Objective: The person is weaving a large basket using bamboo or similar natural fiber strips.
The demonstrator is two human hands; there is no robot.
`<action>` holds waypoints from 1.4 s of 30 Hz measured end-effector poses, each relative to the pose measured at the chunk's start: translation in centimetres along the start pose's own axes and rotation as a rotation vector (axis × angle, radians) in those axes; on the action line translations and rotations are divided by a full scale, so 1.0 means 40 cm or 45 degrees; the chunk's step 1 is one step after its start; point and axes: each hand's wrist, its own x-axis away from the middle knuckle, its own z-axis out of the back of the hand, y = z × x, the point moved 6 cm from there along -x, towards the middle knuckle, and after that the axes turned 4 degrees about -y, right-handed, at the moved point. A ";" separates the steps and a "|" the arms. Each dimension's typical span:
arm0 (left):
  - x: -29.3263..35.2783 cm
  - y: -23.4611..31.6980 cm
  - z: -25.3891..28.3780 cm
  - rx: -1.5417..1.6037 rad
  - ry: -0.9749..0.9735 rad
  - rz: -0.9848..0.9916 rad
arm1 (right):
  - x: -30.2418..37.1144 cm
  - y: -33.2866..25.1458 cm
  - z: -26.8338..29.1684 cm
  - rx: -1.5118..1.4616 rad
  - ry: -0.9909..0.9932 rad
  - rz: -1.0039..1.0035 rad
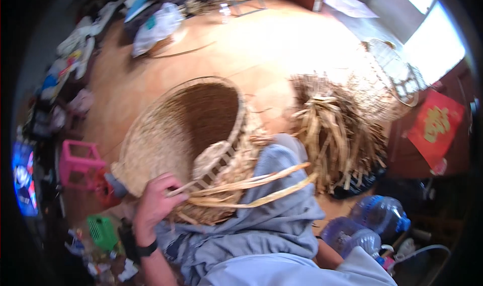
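A large woven straw basket (151, 140) lies tipped against my legs, its round mouth facing up and away from me. At the near part of its rim my left hand (160, 198) is closed, thumb and fingers pinching a pale straw strip (183, 188). Several long loose straw strips (256, 183) run from beside those fingers to the right, across my grey trousers. A light woven piece (210, 157) shows inside the mouth. Of my right arm only part of the forearm (328, 255) appears at the lower right; the hand does not show.
Right of my knee stands a big bundle of dried straw (327, 130), with another woven basket (382, 95) behind it. Large clear plastic bottles (380, 215) lie nearer. To the left are a pink stool (80, 162), a green plastic basket (102, 232) and a lit screen (24, 178).
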 end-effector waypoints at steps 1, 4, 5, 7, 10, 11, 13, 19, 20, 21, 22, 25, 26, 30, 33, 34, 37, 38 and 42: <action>-0.012 0.001 -0.009 0.011 -0.057 0.049 | 0.014 0.002 0.022 0.002 0.027 0.011; -0.013 0.002 0.004 0.058 -0.134 0.050 | 0.002 0.002 0.070 0.003 0.097 0.039; -0.010 -0.007 0.005 0.137 -0.153 0.080 | 0.001 0.005 0.097 0.000 0.143 0.037; -0.020 -0.008 0.005 0.283 -0.106 0.022 | -0.031 0.044 0.237 -0.225 0.413 0.616; 0.031 -0.062 0.019 0.600 -0.024 0.119 | -0.056 -0.280 0.415 -0.586 0.603 0.418; 0.039 -0.075 0.018 0.812 -0.011 0.178 | 0.000 -0.390 0.474 -0.503 0.744 0.415; 0.024 -0.051 0.021 0.860 -0.013 0.129 | 0.087 -0.535 0.570 -0.683 0.805 0.790; 0.061 0.020 0.033 0.296 0.007 0.008 | 0.326 -1.054 0.319 -0.439 0.220 1.160; 0.055 0.016 0.025 0.240 -0.010 -0.014 | 0.336 -1.100 0.230 -0.457 0.150 1.097; 0.052 0.012 0.022 0.243 0.005 -0.018 | 0.343 -1.137 0.149 -0.476 0.077 1.035; 0.038 0.016 0.013 0.144 -0.008 -0.046 | 0.346 -1.162 0.093 -0.239 0.097 1.141; 0.041 0.015 0.011 0.027 0.043 -0.048 | 0.329 -1.241 -0.039 0.341 0.219 1.261; 0.035 0.010 0.006 0.034 0.059 -0.021 | 0.330 -1.265 -0.055 0.388 0.346 1.417; 0.032 -0.007 0.005 0.027 0.136 0.043 | 0.304 -1.291 -0.086 0.454 0.454 1.319; 0.047 -0.026 -0.002 0.162 0.217 0.072 | 0.315 -1.305 -0.109 0.540 0.546 1.338; 0.036 -0.020 -0.013 0.140 0.240 0.012 | 0.307 -1.298 -0.102 0.500 0.527 1.278; 0.008 -0.012 -0.045 0.011 0.238 -0.012 | 0.296 -1.282 -0.097 0.589 0.623 1.195; 0.003 0.002 -0.043 0.039 0.214 0.016 | 0.285 -1.272 -0.095 0.608 0.703 1.251; 0.005 -0.044 -0.101 -0.077 0.461 -0.147 | 0.238 -1.248 -0.110 0.718 0.882 1.373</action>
